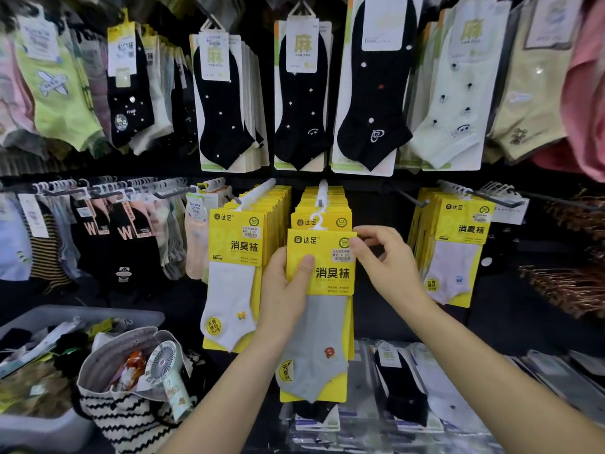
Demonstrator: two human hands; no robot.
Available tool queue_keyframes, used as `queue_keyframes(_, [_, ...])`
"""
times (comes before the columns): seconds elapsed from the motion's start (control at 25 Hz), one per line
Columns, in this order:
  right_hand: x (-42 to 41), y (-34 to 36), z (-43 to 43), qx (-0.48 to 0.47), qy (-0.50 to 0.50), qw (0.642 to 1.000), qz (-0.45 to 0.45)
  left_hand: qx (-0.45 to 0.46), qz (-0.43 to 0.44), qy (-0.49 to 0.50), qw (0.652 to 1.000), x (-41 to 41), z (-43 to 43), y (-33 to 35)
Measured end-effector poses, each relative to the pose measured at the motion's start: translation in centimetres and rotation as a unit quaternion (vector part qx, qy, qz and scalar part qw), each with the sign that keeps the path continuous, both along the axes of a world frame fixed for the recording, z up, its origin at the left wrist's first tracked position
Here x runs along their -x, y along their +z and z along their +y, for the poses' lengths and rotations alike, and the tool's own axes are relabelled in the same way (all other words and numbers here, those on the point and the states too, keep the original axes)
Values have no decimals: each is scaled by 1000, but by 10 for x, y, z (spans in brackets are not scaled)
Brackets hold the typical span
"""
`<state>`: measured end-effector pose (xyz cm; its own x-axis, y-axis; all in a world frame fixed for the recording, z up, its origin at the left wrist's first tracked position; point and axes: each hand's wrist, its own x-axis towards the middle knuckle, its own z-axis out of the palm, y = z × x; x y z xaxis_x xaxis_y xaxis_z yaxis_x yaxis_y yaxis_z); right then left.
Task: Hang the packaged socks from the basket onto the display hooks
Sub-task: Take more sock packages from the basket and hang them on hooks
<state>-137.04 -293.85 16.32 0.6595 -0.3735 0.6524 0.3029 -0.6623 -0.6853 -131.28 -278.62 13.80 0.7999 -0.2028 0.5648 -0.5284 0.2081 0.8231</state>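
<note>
- The left grip (288, 283) covers the left edge of the grey sock pack (327, 326), and its wrist hides part of the round yellow label.
- Whether the pack's white hanger (317, 221) sits on the hook (322, 202) cannot be told.
- The price sticker (341, 253) has print too small to read.
- The basket (39, 427) is cut off by the left and bottom edges.
- A pink garment (586, 93) at the right edge is blurred and cropped.

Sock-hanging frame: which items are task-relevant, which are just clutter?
Job: grey sock pack, held by left hand and right hand; middle display hook; basket.
Lying about: handheld fan; striped tote bag; black socks on the top row.
</note>
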Motion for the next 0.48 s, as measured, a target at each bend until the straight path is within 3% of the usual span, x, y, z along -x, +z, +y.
queue_keyframes(0.12, [20, -5, -12, -110, 55, 992, 26, -19, -12, -54, 998, 19, -30, 0])
queue_keyframes(0.24, [41, -5, -42, -151, -17, 988, 17, -50, -17, -71, 996, 32, -56, 3])
queue_keyframes(0.4, [61, 11, -87, -170, -67, 983, -8, -43, -92, 135, 986, 20, -59, 14])
queue_keyframes(0.48, [63, 21, -96, -191, -55, 980, -24, -113, -102, 213, 965, 10, -58, 11])
